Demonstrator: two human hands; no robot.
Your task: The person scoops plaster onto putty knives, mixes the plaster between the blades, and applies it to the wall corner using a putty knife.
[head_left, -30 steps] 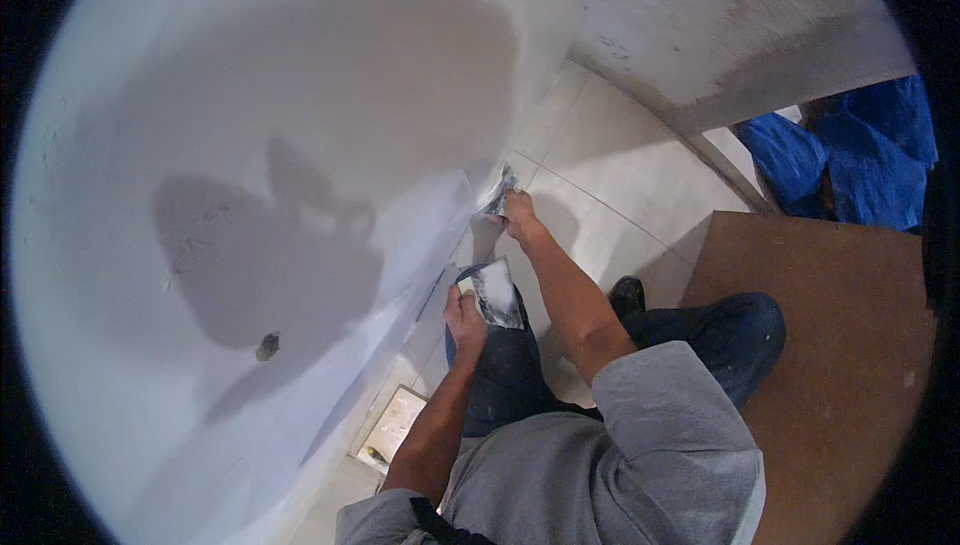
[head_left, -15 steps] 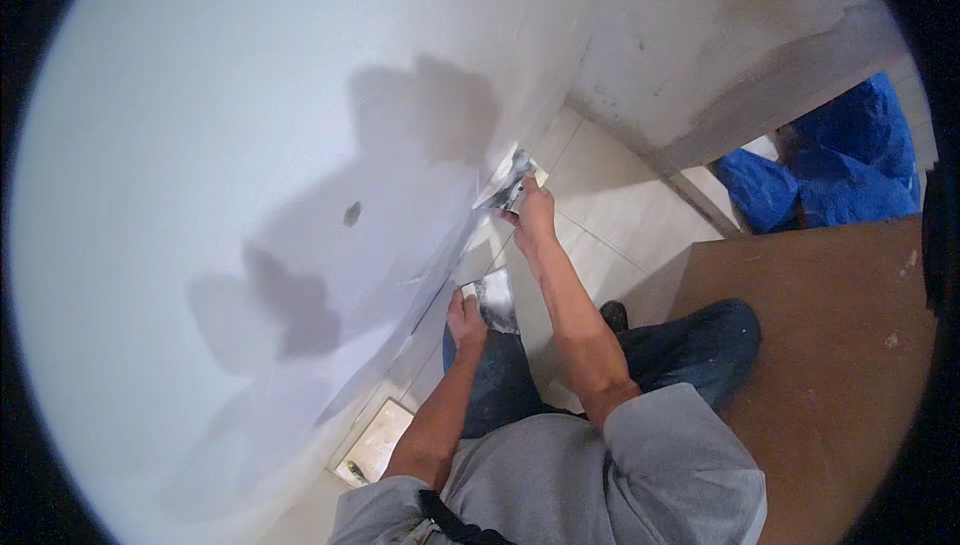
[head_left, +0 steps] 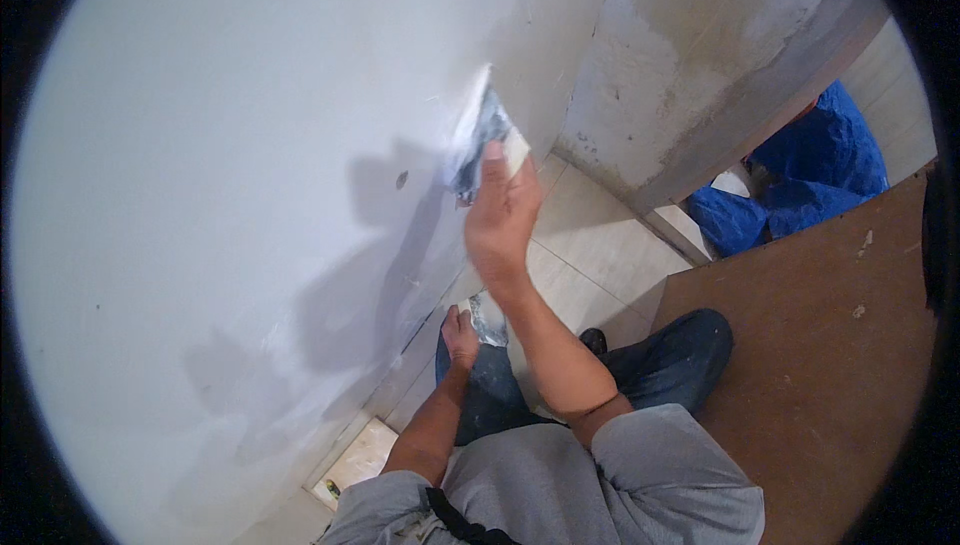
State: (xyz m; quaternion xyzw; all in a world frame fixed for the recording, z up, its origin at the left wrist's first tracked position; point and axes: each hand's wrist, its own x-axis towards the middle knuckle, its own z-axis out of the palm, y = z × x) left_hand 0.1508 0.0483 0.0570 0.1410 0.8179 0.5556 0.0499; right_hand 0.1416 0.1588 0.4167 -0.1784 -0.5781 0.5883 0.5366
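My right hand (head_left: 503,210) is closed round a putty knife (head_left: 482,133), a wide flat blade smeared white and grey. Its blade is tilted up against or close to the white wall (head_left: 250,125); whether it touches, I cannot tell. Lower down, above my left knee, my left hand (head_left: 460,337) grips a second putty knife (head_left: 487,319) with pale compound on its blade. My right forearm passes in front of part of that blade. A small grey spot (head_left: 402,180) marks the wall left of the raised blade.
A worn, patchy wall (head_left: 680,75) meets the white one at a corner. Blue plastic sheeting (head_left: 815,170) lies beyond its end. A brown board (head_left: 800,375) is at my right. Pale floor tiles (head_left: 585,245) run ahead, and a light rectangular box (head_left: 355,460) sits low at my left.
My right hand has lifted its putty knife from near the floor to higher up the wall. My left hand stays low with the other one. The view has shifted slightly.
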